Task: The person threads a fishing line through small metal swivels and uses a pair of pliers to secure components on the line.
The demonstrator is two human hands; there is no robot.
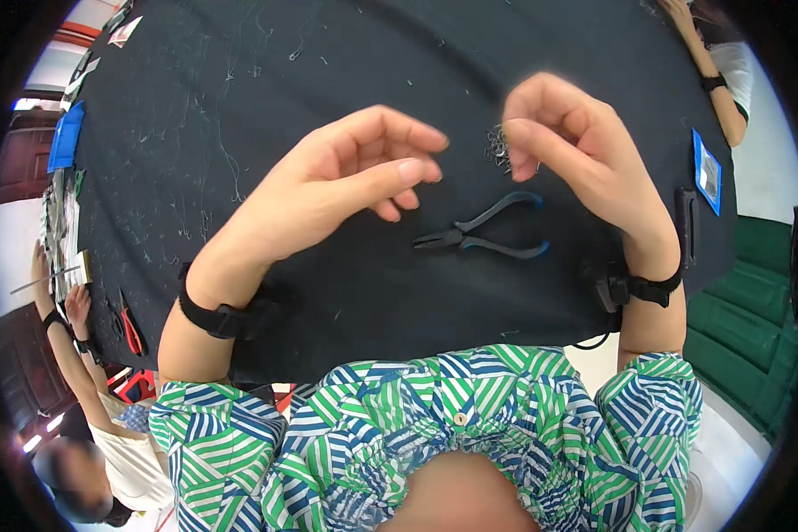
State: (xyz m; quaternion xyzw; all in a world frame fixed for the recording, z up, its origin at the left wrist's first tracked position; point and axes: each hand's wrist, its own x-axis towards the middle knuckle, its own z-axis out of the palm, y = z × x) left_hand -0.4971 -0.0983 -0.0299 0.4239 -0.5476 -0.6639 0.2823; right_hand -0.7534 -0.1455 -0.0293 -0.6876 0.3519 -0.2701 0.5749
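While left hand (328,182) hangs half-open, apparently empty, right hand (594,160) curls near metal pieces (493,152), grip unclear; pliers (452,237) lie nearer.

**Pliers down with handles spread, metal bits in a heap**

Needle-nose pliers (459,235): dark metal head, dark grey handles, blue at the ends. Lying flat, just right of frame center and a bit above it. Nose points left, handles splay toward the right, upper one bowed upward, lower one running nearly level. Tips look close together; can't tell if they meet.

Small metal pieces (496,152): silvery, thin, wire-like, loosely tangled heap. Upper part of frame, right of center, above the pliers and apart from them. Partly covered; individual shapes too small to read.
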